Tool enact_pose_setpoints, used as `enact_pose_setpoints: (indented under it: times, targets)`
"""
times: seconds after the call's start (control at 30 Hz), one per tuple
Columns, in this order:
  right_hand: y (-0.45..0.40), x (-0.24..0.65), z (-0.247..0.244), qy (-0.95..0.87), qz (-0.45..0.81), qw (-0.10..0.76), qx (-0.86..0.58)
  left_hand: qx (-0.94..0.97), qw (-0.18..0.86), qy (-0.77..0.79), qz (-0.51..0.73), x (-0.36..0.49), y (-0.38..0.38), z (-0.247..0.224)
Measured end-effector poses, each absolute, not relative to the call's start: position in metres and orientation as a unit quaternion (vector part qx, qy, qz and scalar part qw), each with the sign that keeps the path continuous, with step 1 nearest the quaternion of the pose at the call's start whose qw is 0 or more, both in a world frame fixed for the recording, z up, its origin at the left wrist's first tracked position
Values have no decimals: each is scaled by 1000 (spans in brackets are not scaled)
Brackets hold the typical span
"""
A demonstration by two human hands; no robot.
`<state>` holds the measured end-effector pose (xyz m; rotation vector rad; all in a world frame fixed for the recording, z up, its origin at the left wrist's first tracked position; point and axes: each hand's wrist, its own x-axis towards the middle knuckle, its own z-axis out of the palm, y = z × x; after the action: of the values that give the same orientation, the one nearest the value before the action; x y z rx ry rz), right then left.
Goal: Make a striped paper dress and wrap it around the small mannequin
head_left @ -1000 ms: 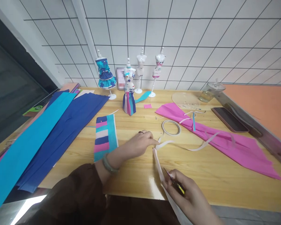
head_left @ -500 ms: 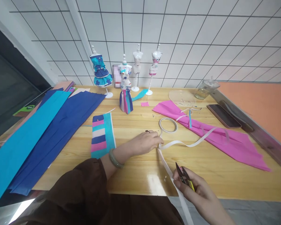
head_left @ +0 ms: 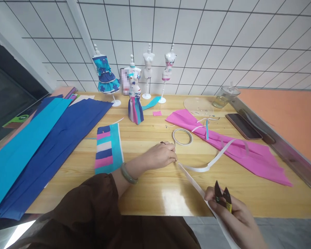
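My left hand (head_left: 160, 155) is closed, pinching the end of a narrow white tape strip (head_left: 193, 181) just above the table. The strip runs tight toward my right hand (head_left: 230, 211), which is also closed. In it are small thread snips (head_left: 220, 194) with dark blades pointing up and apart and a bit of yellow handle, and its thumb and finger pinch the strip too. The strip's lower part hangs past the table edge. A second, curling white band (head_left: 202, 169) leads from my left fingers to the pink cloth (head_left: 259, 157). Just beyond my left hand lies a tape roll (head_left: 182, 144).
A striped patchwork piece (head_left: 103, 150) lies left of my hand. Blue fabric (head_left: 54, 138) and turquoise fabric (head_left: 33, 138) cover the table's left side. Several small dress forms, one in a striped skirt (head_left: 136, 110), stand at the back. A phone (head_left: 243, 126) and a glass jar (head_left: 224, 97) are at right.
My right hand has moved right with the snips, drawing the strip straighter. The snips' blades have spread. The curling band has dropped lower near my left hand. The view has shifted slightly.
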<state>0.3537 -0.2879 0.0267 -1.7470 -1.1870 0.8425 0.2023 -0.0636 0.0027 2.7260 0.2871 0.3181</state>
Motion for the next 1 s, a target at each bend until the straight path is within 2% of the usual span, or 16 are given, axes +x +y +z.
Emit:
enact_pose_setpoints:
  times: [0.37, 0.53, 0.67, 0.83, 1.0]
  targets:
    - [-290, 352, 22, -575, 314, 375, -656, 940, 287, 102, 152, 200, -64, 1]
    - [-292, 365, 17, -508, 321, 385, -701, 931, 322, 92, 142, 198, -59, 1]
    - [-291, 381, 12, -398, 371, 435, -717, 927, 347, 77, 120, 194, -53, 3]
    - [-294, 398, 10, -196, 495, 509, -676, 919, 371, 92, 93, 189, -48, 5]
    - [-294, 413, 28, -120, 457, 588, -656, 917, 375, 107, 82, 189, -50, 10]
